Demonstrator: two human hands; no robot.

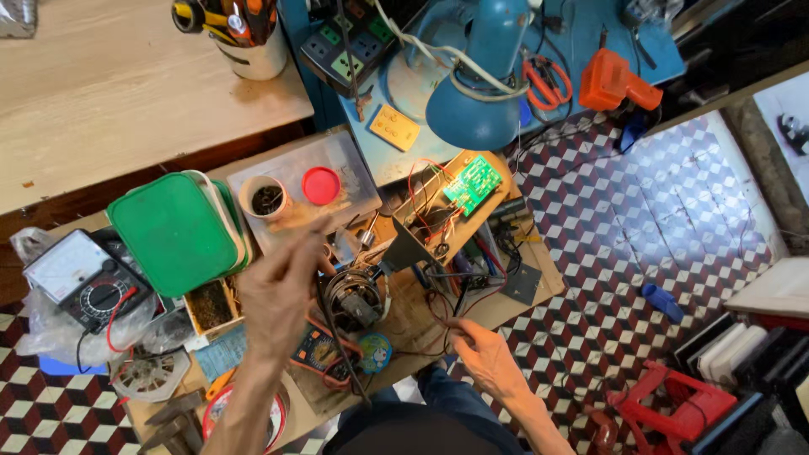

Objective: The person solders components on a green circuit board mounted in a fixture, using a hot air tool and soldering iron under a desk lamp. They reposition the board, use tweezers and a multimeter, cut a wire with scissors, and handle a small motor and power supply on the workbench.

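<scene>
Left hand (282, 291) raised, fingers loosely together; right hand (484, 354) fingers pinching red wire (438, 307).

The left hand (278, 291) is raised in front of the camera, back toward the viewer, its forearm rising from the lower edge; fingers point up and slightly right, loosely bunched, a little blurred. The right hand (487, 358) lies lower, palm down, fingers pointing up-left and partly curled, thumb out to the side.
</scene>
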